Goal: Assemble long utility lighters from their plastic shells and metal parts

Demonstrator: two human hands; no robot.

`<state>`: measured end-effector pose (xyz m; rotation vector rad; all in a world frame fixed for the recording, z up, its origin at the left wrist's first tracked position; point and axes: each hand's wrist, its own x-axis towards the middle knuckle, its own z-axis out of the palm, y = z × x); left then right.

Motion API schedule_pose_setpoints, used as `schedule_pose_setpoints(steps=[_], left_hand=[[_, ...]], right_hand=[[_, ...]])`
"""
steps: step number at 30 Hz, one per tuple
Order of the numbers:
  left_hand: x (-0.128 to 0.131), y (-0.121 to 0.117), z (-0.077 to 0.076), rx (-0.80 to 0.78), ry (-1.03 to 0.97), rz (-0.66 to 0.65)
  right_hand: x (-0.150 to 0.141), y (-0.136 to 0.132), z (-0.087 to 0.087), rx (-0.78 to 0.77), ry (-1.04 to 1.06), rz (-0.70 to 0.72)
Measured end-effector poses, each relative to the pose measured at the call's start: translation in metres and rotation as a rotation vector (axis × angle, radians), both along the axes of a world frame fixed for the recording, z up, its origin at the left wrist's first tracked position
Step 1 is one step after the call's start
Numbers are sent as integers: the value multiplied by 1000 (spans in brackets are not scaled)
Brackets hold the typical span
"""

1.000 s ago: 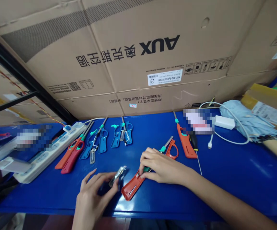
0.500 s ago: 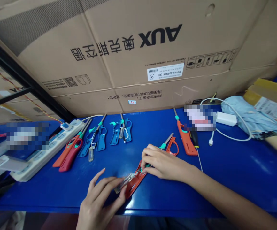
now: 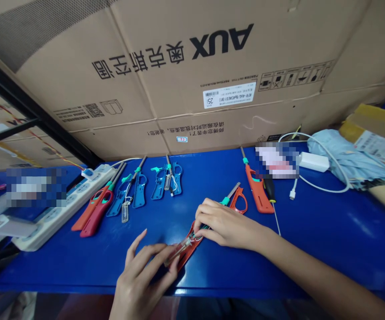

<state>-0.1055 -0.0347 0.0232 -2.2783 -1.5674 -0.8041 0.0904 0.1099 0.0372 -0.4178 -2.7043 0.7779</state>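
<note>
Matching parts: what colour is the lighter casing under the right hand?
The lighter casing is reddish orange, clearest in the head view.

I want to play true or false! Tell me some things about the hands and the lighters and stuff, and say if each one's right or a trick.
1. The left hand holds a clear fuel tank. True.
2. The right hand grips the screwdriver. False: the screwdriver lies to the right of that hand, and the hand is over an opened orange lighter.
3. The big AUX letters on the cardboard are upside down. True.
4. Both blue lighters are closed up. False: both are open, with their halves apart.
5. The power strip is black. False: it is white.
</note>
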Motion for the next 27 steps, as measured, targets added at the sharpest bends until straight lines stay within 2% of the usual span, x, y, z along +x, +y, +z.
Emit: schedule_pose_setpoints(steps=[27], left_hand=[[1,1,0,24,-3,12]], right_hand=[[1,-1,2,-22,-6,-17]])
